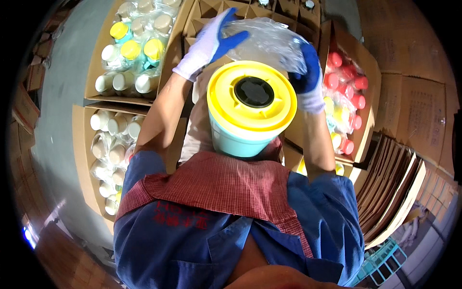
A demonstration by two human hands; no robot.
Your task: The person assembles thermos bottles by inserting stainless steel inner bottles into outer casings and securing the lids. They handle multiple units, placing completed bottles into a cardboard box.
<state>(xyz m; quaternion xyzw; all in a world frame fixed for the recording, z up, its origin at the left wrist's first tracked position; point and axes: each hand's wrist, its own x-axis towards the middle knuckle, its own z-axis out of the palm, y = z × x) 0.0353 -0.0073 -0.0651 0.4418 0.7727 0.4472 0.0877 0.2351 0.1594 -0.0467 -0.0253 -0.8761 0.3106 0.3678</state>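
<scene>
I wear blue-and-white work gloves on both hands. My left hand (208, 44) is open, thumb and fingers apart, beside a crumpled clear plastic bag (262, 39). The bag's other end is gripped by my right hand (309, 77), its fingers curled round the plastic. Between my forearms, close to my body, a turquoise tub (240, 139) stands upright with a yellow lid (219, 98) and a black round cap (254, 92) in its middle. What it rests on is mostly hidden. Behind the bag lies an open carton (204, 10) with cardboard dividers.
Cartons on the left hold bagged bottles with white and beige caps (117, 126) and yellow-capped ones (130, 49). A carton on the right holds red-capped bottles (357, 101). Folded cardboard sheets (390, 188) lean at the right, near a turquoise plastic crate (382, 262).
</scene>
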